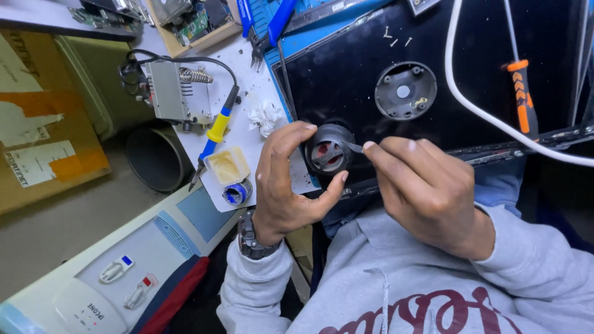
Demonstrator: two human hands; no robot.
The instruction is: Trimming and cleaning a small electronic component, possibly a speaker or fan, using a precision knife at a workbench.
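Two hands work on a small round part above a dark panel.

The left hand [284, 182], a watch [252, 238] at its wrist, is curled around a black round part [327, 150] with a red inside, thumb below and fingers over its top, holding it at the middle of the view above the near edge of the black panel [346, 68]. The right hand [427, 188] pinches a thin metal tool [354, 147] whose tip reaches into the part's open face. At 12 o'clock of the part a grey round cap [405, 91] lies on the panel, loose screws [396, 37] beyond it. At 3 o'clock lie a white cable [479, 111] and an orange-handled screwdriver [523, 99]. At 9 o'clock, on the white surface [260, 74], rest a soldering iron [216, 133] and a flux tub [226, 166].
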